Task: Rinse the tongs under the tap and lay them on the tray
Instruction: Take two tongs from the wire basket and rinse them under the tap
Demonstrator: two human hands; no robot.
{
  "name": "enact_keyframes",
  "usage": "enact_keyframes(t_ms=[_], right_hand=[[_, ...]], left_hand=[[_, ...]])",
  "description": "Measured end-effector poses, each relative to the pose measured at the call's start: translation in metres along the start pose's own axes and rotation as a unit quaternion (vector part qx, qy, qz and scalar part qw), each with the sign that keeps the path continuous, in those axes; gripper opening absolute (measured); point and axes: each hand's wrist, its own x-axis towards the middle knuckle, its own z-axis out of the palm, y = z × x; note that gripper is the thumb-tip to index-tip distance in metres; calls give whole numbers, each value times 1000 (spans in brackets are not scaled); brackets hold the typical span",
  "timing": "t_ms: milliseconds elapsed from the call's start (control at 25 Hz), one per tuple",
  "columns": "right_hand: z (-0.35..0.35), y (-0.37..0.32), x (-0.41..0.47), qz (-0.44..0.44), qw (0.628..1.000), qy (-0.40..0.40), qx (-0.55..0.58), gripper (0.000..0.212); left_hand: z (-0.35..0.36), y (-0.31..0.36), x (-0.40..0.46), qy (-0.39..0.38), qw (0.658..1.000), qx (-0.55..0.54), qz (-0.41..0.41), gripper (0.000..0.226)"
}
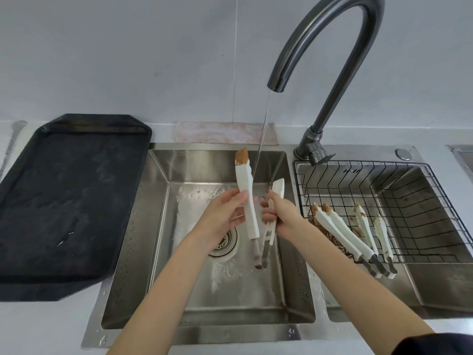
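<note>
White tongs are spread wide over the left sink basin, tips up and hinge down near the drain. My left hand grips the left arm, whose tip is smeared brown. My right hand grips the right arm, whose tip looks clean. A thin stream of water falls from the tap and strikes the left arm just below its dirty tip. The black tray lies on the counter to the left of the sink, wet and bare.
Several more dirty white tongs lie in a black wire basket set in the right basin. A pinkish cloth lies behind the sink against the wall. The drain strainer sits under my left wrist.
</note>
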Motion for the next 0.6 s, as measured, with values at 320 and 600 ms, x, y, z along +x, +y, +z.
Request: enact_keyframes(t_ms=[320,600], right_hand=[[0,3,-12,106,987,-28,120,37],[-10,1,6,64,982,-24,179,32]], left_hand=[[22,24,30,-42,997,-57,-32,17],[26,26,40,-20,987,-140,-76,28]])
